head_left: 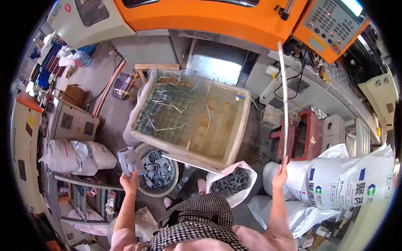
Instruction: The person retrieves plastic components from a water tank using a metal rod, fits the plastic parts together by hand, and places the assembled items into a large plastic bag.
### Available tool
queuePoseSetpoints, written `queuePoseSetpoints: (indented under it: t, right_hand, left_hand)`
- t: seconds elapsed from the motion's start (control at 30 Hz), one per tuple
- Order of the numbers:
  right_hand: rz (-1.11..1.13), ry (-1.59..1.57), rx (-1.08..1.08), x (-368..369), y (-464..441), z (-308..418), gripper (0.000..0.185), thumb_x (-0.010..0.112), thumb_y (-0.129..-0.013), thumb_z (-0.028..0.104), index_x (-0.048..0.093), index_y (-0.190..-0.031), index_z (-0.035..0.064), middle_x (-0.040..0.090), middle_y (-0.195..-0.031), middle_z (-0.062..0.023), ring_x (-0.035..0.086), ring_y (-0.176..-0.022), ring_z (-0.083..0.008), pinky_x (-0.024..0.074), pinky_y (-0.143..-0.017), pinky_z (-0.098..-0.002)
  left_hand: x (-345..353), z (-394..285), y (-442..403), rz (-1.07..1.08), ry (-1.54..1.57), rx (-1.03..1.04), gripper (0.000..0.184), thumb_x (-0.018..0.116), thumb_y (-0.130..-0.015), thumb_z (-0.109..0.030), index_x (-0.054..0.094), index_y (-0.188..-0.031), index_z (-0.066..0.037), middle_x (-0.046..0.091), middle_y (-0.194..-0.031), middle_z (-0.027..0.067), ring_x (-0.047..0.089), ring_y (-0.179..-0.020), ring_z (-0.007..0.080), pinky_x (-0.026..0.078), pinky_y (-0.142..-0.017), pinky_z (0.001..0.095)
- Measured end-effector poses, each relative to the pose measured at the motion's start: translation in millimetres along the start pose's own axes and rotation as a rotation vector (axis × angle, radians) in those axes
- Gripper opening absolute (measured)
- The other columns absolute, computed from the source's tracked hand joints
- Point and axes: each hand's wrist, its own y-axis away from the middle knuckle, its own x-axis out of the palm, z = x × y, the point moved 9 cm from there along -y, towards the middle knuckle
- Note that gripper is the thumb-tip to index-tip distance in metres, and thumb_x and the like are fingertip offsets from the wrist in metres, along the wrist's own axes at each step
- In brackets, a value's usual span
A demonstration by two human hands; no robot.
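My left hand (129, 181) is closed on a grey plastic part (127, 160) with an opening in it, at the rim of a round tub (175, 180). Similar curved grey parts (155, 169) fill that tub. On the other side, my right hand (280, 176) grips the lower end of a long, pale, thin pole (284, 96). The pole stands nearly straight up in the view, its far end in front of the orange machine (234, 19). Between my arms is an open white sack (248, 193) holding many small dark grey pieces (229, 182).
Ahead stands a large water tank (190, 153) with green netting (167, 111) and pale sticks in its left half. Full white sacks (335, 180) lie at right, beside a red stool (313, 134). More sacks (77, 157) and a metal rack (86, 198) are at left.
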Motion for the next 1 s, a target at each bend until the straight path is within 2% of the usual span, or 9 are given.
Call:
queuePoseSetpoints:
  t: [0.07, 0.13, 0.23, 0.37, 0.5, 0.63, 0.83, 0.97, 1.0]
  right_hand:
    - [-0.007, 0.024, -0.115, 3.4, 27.8, 6.6, 0.050, 0.042, -0.092, 0.012, 0.030, -0.138, 0.0268, 0.059, -0.097, -0.0266, 0.059, -0.079, -0.0427, 0.0459, -0.065, -0.0461]
    - [0.340, 0.192, 0.129, 40.1, 53.1, -22.8, 0.051, 0.045, -0.090, 0.014, 0.030, -0.137, 0.0297, 0.061, -0.092, -0.0246, 0.059, -0.078, -0.0421, 0.0461, -0.065, -0.0491]
    - [0.531, 0.274, 0.101, 73.7, 75.9, -22.4, 0.052, 0.046, -0.090, 0.016, 0.030, -0.136, 0.0326, 0.061, -0.088, -0.0239, 0.059, -0.076, -0.0415, 0.0458, -0.063, -0.0507]
    - [0.729, 0.324, 0.084, 110.1, 95.7, -16.7, 0.052, 0.047, -0.089, 0.020, 0.030, -0.136, 0.0341, 0.061, -0.084, -0.0260, 0.058, -0.078, -0.0430, 0.0449, -0.069, -0.0513]
    - [0.860, 0.452, 0.016, 124.4, 107.9, 11.8, 0.046, 0.048, -0.088, 0.023, 0.037, -0.132, 0.0317, 0.061, -0.084, -0.0247, 0.058, -0.082, -0.0429, 0.0467, -0.072, -0.0507]
    - [0.907, 0.500, -0.077, 132.3, 122.7, 31.6, 0.046, 0.046, -0.089, 0.023, 0.035, -0.134, 0.0267, 0.062, -0.084, -0.0216, 0.061, -0.078, -0.0390, 0.0478, -0.071, -0.0490]
    - [0.885, 0.492, -0.050, 116.5, 141.0, 51.7, 0.048, 0.045, -0.087, 0.018, 0.035, -0.133, 0.0245, 0.060, -0.090, -0.0247, 0.059, -0.082, -0.0411, 0.0462, -0.075, -0.0502]
    - [0.866, 0.495, 0.006, 98.1, 146.0, 39.6, 0.048, 0.046, -0.087, 0.016, 0.037, -0.132, 0.0247, 0.060, -0.095, -0.0220, 0.059, -0.083, -0.0410, 0.0465, -0.076, -0.0494]
    - [0.869, 0.507, 0.012, 97.5, 147.0, 29.3, 0.048, 0.046, -0.087, 0.015, 0.036, -0.133, 0.0249, 0.060, -0.096, -0.0219, 0.059, -0.084, -0.0408, 0.0465, -0.076, -0.0494]
  left_hand:
    - [-3.4, 12.1, 4.9, -0.012, -0.033, -0.009, 0.030, 0.076, -0.068, -0.020, 0.054, -0.068, 0.001, 0.055, -0.057, 0.0063, 0.050, -0.052, 0.0157, 0.042, -0.053, 0.0333]
    - [-9.2, 11.9, 12.2, 0.004, -0.018, -0.036, 0.031, 0.076, -0.068, -0.022, 0.057, -0.072, 0.002, 0.058, -0.059, 0.0089, 0.055, -0.055, 0.0189, 0.043, -0.055, 0.0346]
    - [-11.7, 38.2, 18.5, 0.022, -0.042, -0.107, 0.032, 0.075, -0.068, -0.023, 0.057, -0.072, 0.002, 0.059, -0.060, 0.0099, 0.055, -0.057, 0.0194, 0.044, -0.057, 0.0346]
    - [-19.1, 57.6, 27.8, 0.032, -0.043, -0.090, 0.034, 0.076, -0.067, -0.025, 0.056, -0.072, 0.002, 0.057, -0.061, 0.0095, 0.053, -0.055, 0.0193, 0.043, -0.057, 0.0338]
    - [-21.7, 108.6, 37.9, 0.048, -0.081, -0.227, 0.036, 0.077, -0.067, -0.027, 0.057, -0.072, 0.003, 0.060, -0.062, 0.0114, 0.056, -0.056, 0.0208, 0.044, -0.056, 0.0348]
    - [-25.4, 135.5, 49.7, 0.068, -0.068, -0.244, 0.036, 0.077, -0.066, -0.027, 0.059, -0.074, 0.003, 0.061, -0.064, 0.0130, 0.057, -0.057, 0.0225, 0.045, -0.057, 0.0355]
    - [1.8, 218.6, 64.6, 0.162, -0.020, -0.342, 0.037, 0.078, -0.066, -0.026, 0.063, -0.081, 0.004, 0.064, -0.070, 0.0145, 0.062, -0.066, 0.0230, 0.046, -0.063, 0.0355]
    - [5.6, 206.4, 76.0, 0.244, -0.005, -0.286, 0.037, 0.077, -0.066, -0.026, 0.063, -0.083, 0.004, 0.065, -0.072, 0.0135, 0.062, -0.068, 0.0219, 0.046, -0.063, 0.0353]
    - [6.5, 210.8, 79.8, 0.226, 0.012, -0.255, 0.033, 0.075, -0.069, -0.025, 0.063, -0.081, 0.004, 0.064, -0.069, 0.0089, 0.059, -0.063, 0.0175, 0.045, -0.059, 0.0331]
